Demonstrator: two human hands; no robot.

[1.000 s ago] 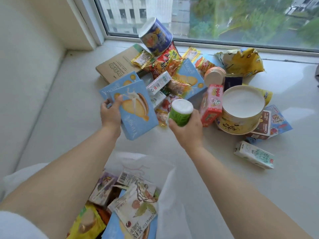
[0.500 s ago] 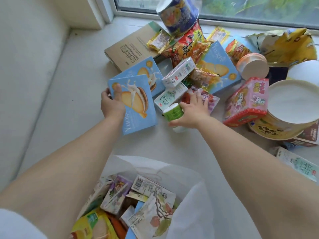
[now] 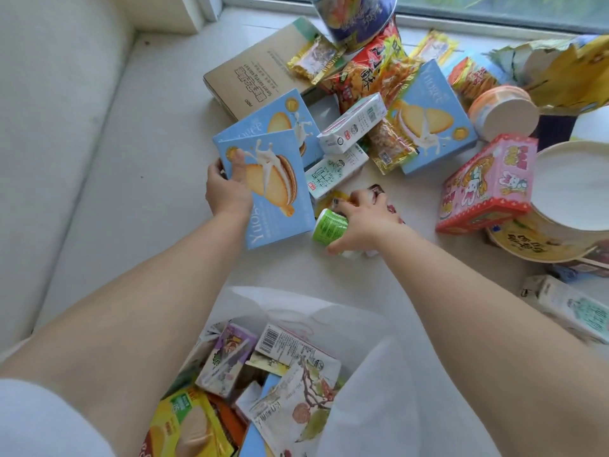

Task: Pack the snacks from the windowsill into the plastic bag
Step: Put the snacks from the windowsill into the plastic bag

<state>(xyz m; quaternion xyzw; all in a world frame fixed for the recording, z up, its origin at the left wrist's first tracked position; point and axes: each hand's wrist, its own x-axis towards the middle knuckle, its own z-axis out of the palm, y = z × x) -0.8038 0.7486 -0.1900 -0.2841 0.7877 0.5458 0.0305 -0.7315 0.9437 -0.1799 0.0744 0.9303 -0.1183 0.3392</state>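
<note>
The plastic bag (image 3: 389, 390) lies open at the near edge, already part-filled with packets. Just beyond it, a blue biscuit box (image 3: 273, 189) is gripped at its left edge by the left hand (image 3: 227, 189), thumb on its face. A small green cup (image 3: 329, 225) is held on its side against the windowsill (image 3: 131, 209) by the curled right hand (image 3: 359, 219). The cup could be dropped if further packets are reached for with the same hand; the floppy bag mouth could be missed.

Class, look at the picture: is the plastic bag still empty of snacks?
No. The plastic bag already holds several packets, among them a barcoded carton and a yellow packet.
</note>
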